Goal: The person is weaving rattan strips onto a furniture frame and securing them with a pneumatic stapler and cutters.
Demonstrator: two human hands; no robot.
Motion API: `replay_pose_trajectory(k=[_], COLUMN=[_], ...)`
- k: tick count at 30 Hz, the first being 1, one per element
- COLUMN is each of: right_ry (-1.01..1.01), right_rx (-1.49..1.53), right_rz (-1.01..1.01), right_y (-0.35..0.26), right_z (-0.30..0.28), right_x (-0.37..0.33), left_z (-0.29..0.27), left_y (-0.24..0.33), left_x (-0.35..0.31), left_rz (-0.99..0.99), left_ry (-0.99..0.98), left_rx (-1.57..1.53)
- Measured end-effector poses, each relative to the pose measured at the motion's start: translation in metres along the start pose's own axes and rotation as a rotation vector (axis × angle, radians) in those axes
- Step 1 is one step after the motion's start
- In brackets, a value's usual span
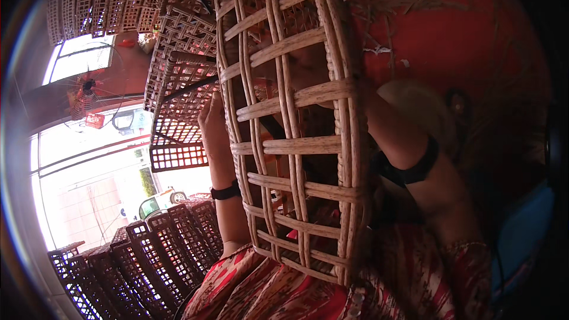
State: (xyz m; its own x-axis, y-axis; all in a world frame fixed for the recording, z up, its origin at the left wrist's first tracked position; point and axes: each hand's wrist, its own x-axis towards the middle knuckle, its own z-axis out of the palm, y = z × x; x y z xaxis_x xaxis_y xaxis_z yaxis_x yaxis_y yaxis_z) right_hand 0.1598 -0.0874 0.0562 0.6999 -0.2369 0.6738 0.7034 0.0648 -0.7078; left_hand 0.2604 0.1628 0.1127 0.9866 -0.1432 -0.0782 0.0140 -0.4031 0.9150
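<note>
A light-brown woven rattan basket (290, 101) with an open lattice stands on end right in front of me, filling the middle of the view. At its left edge, my left hand (212, 111) is closed on the rim, its fingers partly hidden behind the weave. A dark band circles that wrist. My right forearm reaches up to the basket's right side, with a dark band around it. My right hand (368, 98) is mostly behind the basket's edge and in shadow, so its fingers do not show.
More woven lattice baskets (178, 92) are stacked behind at left. A row of dark brown ones (142, 255) stands at lower left, and others (112, 0) line the upper left. Loose strips (409, 3) lie on the red floor. A blue object (521, 237) is at right.
</note>
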Motion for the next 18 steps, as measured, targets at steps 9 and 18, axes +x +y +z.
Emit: replay_pose_trajectory(k=[9, 18], right_ry=[0.186, 0.362], right_rx=[0.334, 0.911], right_rz=[0.375, 0.451], right_y=[-0.005, -0.047], right_z=[-0.034, -0.057], right_x=[-0.026, -0.026], left_z=[0.065, 0.095], left_y=[-0.025, -0.091], left_x=[-0.019, 0.037], left_rz=[-0.039, 0.253], left_ry=[-0.025, -0.126], left_rx=[-0.112, 0.127])
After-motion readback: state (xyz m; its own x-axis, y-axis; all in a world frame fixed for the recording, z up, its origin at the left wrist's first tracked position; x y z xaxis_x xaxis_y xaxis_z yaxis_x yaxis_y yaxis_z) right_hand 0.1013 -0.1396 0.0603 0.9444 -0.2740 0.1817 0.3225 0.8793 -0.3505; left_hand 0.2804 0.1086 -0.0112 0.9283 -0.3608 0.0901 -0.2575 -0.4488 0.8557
